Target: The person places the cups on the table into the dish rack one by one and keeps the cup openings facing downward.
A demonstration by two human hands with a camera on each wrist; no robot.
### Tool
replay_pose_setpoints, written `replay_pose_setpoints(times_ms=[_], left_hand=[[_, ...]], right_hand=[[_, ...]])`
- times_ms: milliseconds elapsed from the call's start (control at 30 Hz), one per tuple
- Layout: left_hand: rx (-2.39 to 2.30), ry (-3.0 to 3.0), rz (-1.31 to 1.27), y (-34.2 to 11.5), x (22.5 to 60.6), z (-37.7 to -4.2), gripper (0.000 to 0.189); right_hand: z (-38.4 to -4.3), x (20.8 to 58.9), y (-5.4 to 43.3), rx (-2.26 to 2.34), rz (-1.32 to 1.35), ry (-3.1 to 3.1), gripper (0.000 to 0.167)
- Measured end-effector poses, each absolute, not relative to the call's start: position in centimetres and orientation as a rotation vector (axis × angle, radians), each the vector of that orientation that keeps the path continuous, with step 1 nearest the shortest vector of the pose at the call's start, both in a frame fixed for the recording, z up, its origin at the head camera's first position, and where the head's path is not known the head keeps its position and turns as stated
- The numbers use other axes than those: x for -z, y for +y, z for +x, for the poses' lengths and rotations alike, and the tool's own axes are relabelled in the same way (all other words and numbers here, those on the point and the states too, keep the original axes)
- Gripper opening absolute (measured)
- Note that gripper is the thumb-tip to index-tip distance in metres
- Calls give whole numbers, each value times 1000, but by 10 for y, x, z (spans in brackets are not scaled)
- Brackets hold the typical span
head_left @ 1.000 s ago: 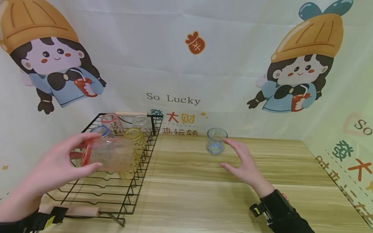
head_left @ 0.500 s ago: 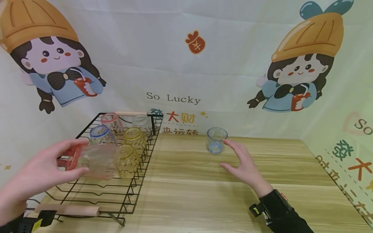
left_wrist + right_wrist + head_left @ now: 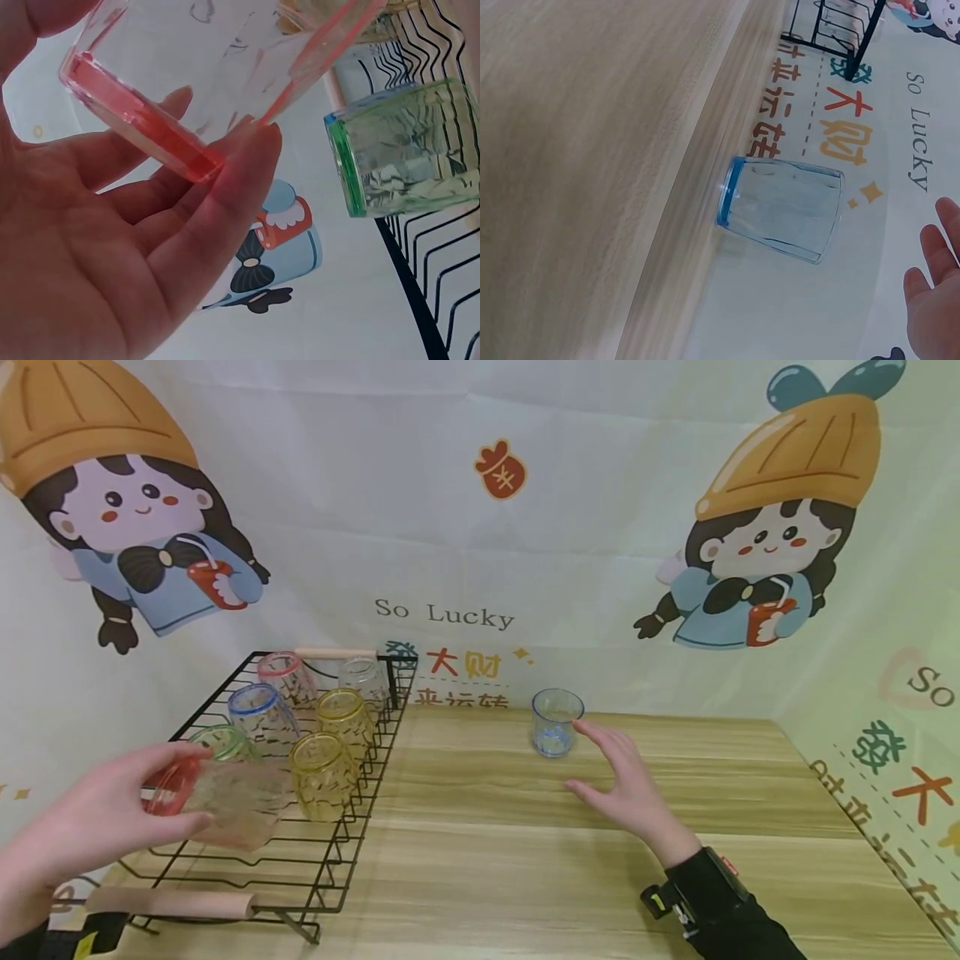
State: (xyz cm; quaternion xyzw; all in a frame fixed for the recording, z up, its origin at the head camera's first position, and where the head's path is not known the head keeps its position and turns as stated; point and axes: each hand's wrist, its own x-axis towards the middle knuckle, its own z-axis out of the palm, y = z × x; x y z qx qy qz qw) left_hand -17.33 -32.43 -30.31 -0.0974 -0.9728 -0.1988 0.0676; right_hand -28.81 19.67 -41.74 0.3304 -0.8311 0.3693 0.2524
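My left hand (image 3: 97,814) grips a pink glass (image 3: 243,802) by its thick red-tinted base. The glass lies tilted nearly on its side over the front part of a black wire rack (image 3: 180,903), its mouth pointing right. In the left wrist view, fingers and thumb curl round the base. Close beyond it a green glass (image 3: 416,154) stands on the rack, partly hidden by my hand in the head view. On the right, my right hand (image 3: 630,793) is held with thumb and fingers spread, holding nothing. It hovers near a blue glass (image 3: 555,727) standing upright on the table.
Upside down on the rack stand a pink glass (image 3: 288,681), a clear glass (image 3: 363,677), a blue-based glass (image 3: 262,714) and two yellow glasses (image 3: 322,777). A printed cloth (image 3: 420,527) hangs behind the wooden table (image 3: 487,877).
My left hand has carried the pink glass leftward and down, nearer the front of the rack, uncovering the green glass and the front yellow glass. My right hand stays by the blue glass.
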Motion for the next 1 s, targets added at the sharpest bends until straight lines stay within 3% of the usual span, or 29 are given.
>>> replay_pose_setpoints(times_ms=[433,833,1000], left_hand=[[550,-3059,-275,-341,315,-183,80],[414,-3092,-213,-348,316,-183,60],[382,-3098,-178,-355,320,-186,67]], right_hand=[[-290,420,197,-983,907,-2247,80],[-292,424,199,-987,892,-2259,79],[-293,423,199,-985,893,-2261,79]])
